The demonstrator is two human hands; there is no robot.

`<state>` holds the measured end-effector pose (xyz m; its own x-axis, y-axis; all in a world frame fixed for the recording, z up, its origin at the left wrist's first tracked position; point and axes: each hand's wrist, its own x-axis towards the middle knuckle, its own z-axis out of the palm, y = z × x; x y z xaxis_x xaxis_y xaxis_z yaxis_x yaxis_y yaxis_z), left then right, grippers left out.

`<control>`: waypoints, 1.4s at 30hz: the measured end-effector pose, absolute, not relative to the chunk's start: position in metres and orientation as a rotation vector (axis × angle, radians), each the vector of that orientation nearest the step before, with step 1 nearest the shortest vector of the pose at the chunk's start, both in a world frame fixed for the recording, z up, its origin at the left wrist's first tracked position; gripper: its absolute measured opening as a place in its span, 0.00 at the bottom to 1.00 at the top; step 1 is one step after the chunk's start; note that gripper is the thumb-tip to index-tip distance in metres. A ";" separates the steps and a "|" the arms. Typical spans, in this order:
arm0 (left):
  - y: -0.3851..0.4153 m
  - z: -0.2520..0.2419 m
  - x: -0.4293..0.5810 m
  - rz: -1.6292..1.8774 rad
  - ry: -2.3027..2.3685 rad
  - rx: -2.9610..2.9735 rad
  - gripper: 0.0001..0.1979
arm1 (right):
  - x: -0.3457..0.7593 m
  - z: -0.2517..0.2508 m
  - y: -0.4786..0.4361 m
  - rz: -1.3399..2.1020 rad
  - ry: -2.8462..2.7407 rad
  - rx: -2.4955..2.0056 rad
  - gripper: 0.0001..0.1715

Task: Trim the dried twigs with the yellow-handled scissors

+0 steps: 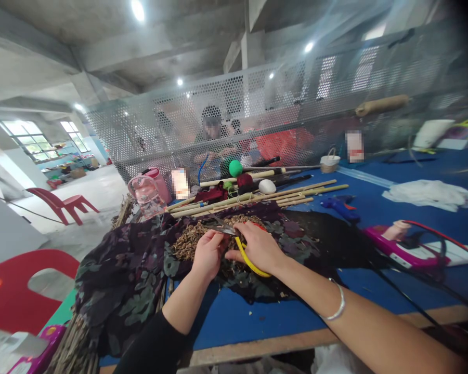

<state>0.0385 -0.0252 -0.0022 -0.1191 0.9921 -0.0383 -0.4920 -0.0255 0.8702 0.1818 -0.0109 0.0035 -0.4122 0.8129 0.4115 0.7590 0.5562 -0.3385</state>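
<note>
Scissors (241, 246) sit gripped in the right hand (260, 245); the left hand (208, 255), pinched shut over dried bits (189, 242), should avoid the blades (223, 227).

Cloth (120, 280): matt, creased fabric. Above it: scissors (239, 243), metal blades, smooth plastic handle. Behind it: sticks (226, 202), smooth wood; screen (148, 137), perforated metal.
</note>
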 end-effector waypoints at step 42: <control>-0.010 0.000 0.015 1.414 0.859 0.363 0.08 | 0.189 -0.001 0.001 0.194 -2.198 -1.240 0.30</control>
